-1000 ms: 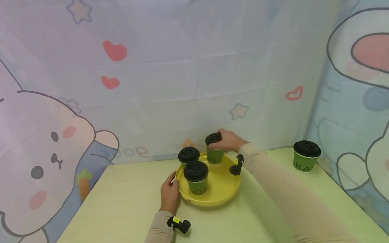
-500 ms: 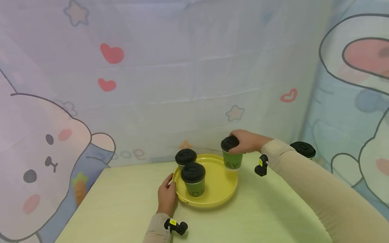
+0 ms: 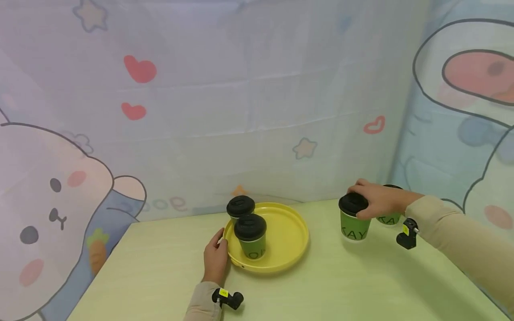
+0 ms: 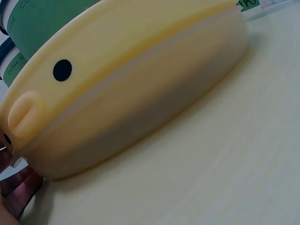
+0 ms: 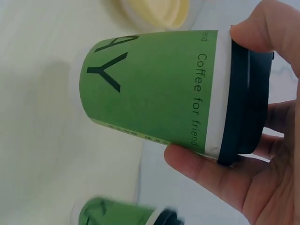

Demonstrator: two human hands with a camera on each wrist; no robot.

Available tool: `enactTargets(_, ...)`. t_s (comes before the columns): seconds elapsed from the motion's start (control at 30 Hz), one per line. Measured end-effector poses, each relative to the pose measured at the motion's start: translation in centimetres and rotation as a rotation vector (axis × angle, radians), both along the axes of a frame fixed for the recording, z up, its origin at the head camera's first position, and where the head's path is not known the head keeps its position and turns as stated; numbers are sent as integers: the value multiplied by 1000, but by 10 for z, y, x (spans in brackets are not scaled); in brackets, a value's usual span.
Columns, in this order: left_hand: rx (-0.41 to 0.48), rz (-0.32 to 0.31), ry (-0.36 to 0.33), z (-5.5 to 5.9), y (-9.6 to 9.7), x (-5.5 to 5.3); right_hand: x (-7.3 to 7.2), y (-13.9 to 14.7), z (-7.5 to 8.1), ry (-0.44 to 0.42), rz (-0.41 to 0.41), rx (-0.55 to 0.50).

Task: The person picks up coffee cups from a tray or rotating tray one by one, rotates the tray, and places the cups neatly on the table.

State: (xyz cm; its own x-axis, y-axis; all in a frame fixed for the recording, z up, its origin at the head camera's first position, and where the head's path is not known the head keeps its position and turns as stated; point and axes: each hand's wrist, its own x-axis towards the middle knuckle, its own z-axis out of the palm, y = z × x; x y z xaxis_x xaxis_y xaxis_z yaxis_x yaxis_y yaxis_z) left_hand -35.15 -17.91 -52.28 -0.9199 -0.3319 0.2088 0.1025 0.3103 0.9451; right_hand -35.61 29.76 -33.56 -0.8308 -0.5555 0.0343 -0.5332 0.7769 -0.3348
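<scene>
In the head view, my right hand [image 3: 379,198] grips a green paper coffee cup [image 3: 355,227] from above, around its black lid [image 5: 248,98]. The cup is upright, right of the tray; I cannot tell whether its base touches the table. My left hand [image 3: 214,258] holds the left edge of a round yellow tray [image 3: 287,232], its fingers [image 4: 26,187] partly cut off in the left wrist view. Two more lidded cups stand on the tray's left side: a front cup [image 3: 253,245] and a back cup [image 3: 240,206], which is partly hidden.
Another green cup [image 3: 388,219] stands behind my right hand and is partly covered by it. The pale table [image 3: 305,290] reaches back to a printed curtain [image 3: 201,111], with a second curtain side along the right. A face with a raised nose [image 4: 27,112] decorates the tray's rim.
My right hand has lifted the cup from the back of the tray and carried it rightward, close to the cup at the right. My left hand stays at the tray's edge.
</scene>
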Motion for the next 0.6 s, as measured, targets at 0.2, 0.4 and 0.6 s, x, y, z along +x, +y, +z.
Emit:
enactTargets(0.2, -5, -7, -3, 0, 0, 1, 15, 32, -5, 58, 3, 22)
enactTargets(0.4, 2, -19, -10, 1, 1, 4, 28, 63, -15, 128, -26, 70)
enactTargets(0.6, 2, -25, -11, 4, 2, 3, 37, 85, -24, 155, -41, 188)
